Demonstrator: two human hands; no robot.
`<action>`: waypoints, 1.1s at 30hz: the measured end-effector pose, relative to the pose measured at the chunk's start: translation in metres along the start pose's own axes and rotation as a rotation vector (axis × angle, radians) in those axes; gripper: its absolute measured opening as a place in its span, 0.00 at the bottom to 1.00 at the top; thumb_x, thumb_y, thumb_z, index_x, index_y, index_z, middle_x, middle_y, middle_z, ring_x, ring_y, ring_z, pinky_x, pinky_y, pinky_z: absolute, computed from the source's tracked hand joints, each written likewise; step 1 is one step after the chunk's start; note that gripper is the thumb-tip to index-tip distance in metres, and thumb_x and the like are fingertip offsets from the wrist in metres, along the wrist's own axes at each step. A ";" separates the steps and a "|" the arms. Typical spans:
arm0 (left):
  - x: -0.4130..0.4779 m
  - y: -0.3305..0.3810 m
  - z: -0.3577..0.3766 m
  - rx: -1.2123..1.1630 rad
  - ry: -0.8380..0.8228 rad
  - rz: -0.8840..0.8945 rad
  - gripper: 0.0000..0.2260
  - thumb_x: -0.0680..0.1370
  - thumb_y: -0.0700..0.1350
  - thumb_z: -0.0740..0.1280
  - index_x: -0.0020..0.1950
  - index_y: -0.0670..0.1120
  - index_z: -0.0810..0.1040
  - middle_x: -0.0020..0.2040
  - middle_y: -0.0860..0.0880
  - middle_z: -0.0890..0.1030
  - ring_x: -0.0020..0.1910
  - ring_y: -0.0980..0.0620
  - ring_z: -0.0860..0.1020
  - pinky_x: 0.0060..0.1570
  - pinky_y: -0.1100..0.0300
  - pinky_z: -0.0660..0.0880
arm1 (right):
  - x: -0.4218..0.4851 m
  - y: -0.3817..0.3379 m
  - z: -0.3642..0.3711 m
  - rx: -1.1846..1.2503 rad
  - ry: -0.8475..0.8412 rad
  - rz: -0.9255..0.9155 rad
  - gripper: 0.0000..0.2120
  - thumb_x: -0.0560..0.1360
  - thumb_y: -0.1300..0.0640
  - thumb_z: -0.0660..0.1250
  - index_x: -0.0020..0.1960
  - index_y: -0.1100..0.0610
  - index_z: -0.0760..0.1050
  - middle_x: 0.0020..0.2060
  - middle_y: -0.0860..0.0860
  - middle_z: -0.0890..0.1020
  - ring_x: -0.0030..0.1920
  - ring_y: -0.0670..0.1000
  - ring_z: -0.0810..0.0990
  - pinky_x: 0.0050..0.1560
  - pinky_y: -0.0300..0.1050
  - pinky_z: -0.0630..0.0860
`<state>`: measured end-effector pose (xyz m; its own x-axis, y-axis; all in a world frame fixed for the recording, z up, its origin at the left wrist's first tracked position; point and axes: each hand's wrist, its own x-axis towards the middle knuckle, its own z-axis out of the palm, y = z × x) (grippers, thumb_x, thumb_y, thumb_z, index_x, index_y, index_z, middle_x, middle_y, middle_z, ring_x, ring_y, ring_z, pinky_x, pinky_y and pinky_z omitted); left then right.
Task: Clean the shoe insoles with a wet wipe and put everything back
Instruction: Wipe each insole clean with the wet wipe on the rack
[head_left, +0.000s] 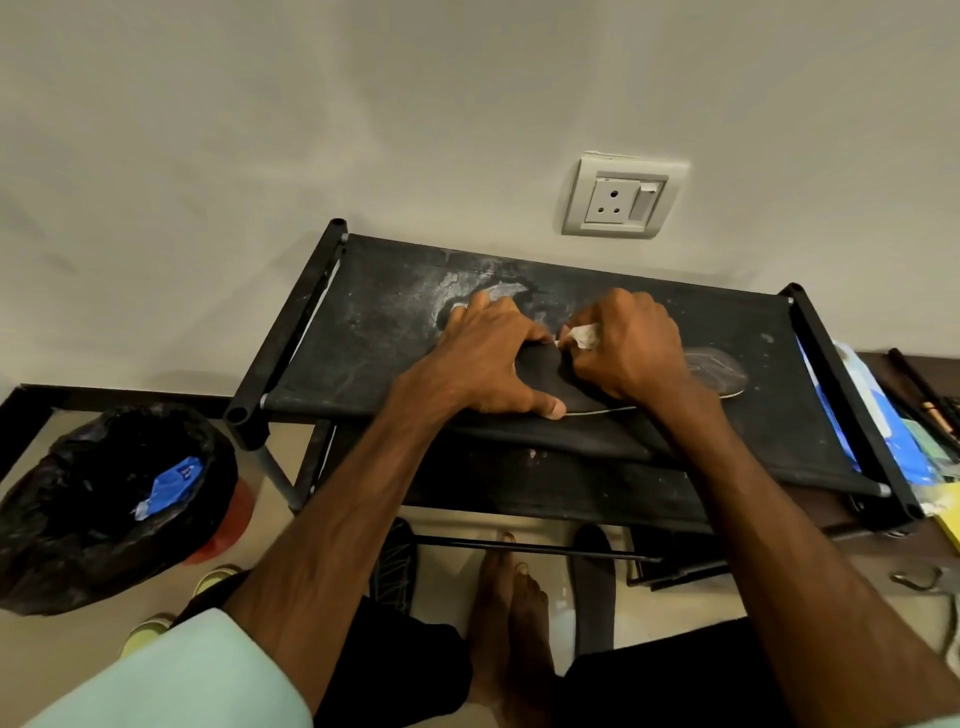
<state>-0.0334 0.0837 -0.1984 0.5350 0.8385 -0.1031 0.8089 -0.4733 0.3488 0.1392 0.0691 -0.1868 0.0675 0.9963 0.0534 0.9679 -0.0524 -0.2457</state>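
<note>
**Wiping one insole on a sagging shelf**

The insole (717, 371) lies flat on the top fabric shelf (363, 322) of a black shoe rack, heel end to the right. The left grip (493, 358) is spread flat, fingers straight, and presses the toe half down. The right grip (623, 348) is curled tight round a bunched wet wipe (584, 335), which sits at the insole's far edge beside the left fingers.

Risks from here, as I judge them:
- The shelf is cloth and dips under the forearms. A hard push could fold the insole or let it slide off the near edge.
- The shelf carries pale dusty marks. A damp insole or wipe dragged across them would pick the dirt up again.
- The wipe is balled small, so little clean face is left. It may smear rather than lift.
- If the left grip eases off, the insole will likely skid with the stroke.

Count:
- One insole in view; a second does not show.
- One wipe.
- Two dark shoes on the floor below, one (395, 566) left of the bare foot and one (592, 582) right of it.
- Two pale slippers (215, 577) near the bin.
- One lined bin (78, 519), holding one blue wrapper (169, 486).
- One blue pack (857, 400) just beside the rack's right end.
</note>
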 end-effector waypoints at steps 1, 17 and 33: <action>0.000 0.000 0.001 0.001 0.006 0.000 0.38 0.67 0.70 0.73 0.74 0.57 0.70 0.65 0.48 0.70 0.68 0.45 0.63 0.70 0.46 0.60 | -0.003 0.006 -0.003 -0.013 -0.032 -0.011 0.12 0.69 0.52 0.75 0.53 0.50 0.86 0.46 0.55 0.85 0.47 0.58 0.83 0.49 0.56 0.82; -0.001 0.001 0.001 -0.004 0.019 -0.009 0.38 0.66 0.70 0.74 0.74 0.58 0.71 0.63 0.49 0.70 0.67 0.46 0.64 0.70 0.46 0.60 | -0.008 0.003 -0.002 -0.001 -0.001 -0.001 0.10 0.70 0.53 0.75 0.51 0.49 0.86 0.44 0.55 0.85 0.46 0.59 0.83 0.48 0.54 0.81; -0.003 0.004 0.000 0.033 0.020 -0.024 0.39 0.67 0.70 0.73 0.75 0.58 0.69 0.65 0.49 0.70 0.68 0.45 0.64 0.70 0.46 0.59 | -0.013 0.003 -0.003 -0.017 0.054 0.022 0.08 0.70 0.54 0.75 0.48 0.54 0.85 0.44 0.57 0.85 0.46 0.60 0.83 0.47 0.55 0.81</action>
<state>-0.0316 0.0796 -0.1973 0.5105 0.8549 -0.0923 0.8293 -0.4612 0.3156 0.1424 0.0561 -0.1855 0.1009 0.9898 0.1002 0.9700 -0.0754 -0.2312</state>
